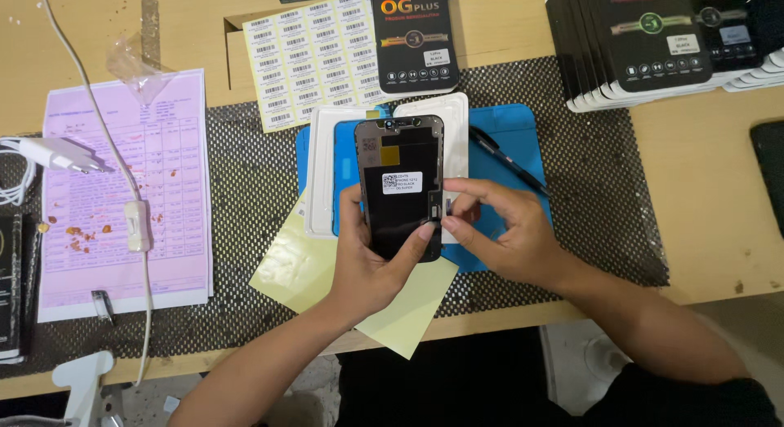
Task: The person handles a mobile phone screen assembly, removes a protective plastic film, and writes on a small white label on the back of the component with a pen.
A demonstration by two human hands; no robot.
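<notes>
Overhead, from the head camera: the left hand (367, 260) clamps a black phone screen panel (400, 186) above the blue mat (506, 141); right hand (498, 231) fingers pinch its edge. A loosened grip could probably drop it.

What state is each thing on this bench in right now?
Phone screen panel: held upright, back facing camera.
Left hand: gripping the panel's lower edge.
Right hand: pinching the panel's right edge.
Label sheet: flat, partly used.
Boxes: stacked, closed.
Pen: lying on blue mat.
</notes>
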